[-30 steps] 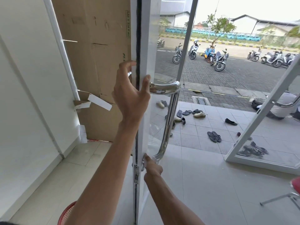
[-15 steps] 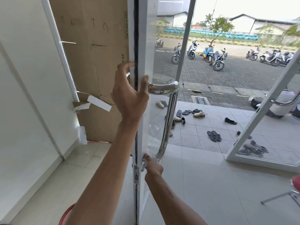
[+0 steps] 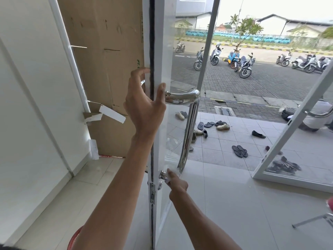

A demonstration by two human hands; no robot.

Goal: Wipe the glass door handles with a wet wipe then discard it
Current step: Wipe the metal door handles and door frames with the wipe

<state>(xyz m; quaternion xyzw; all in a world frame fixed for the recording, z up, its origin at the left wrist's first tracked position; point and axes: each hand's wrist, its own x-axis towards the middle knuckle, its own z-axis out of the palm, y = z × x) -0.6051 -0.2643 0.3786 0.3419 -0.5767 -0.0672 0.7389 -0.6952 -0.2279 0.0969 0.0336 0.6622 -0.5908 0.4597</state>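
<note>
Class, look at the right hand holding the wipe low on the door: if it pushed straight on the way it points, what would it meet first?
Probably the handle's lower mount: the right hand already presses the wet wipe against it, with the door frame just behind.

The only print to be found is on the brown cardboard sheet (image 3: 108,56) standing behind the white door edge. Green letters beginning "PT." show at its right margin, cut off by the door frame, and a narrow green vertical label above them is too small to read.
</note>
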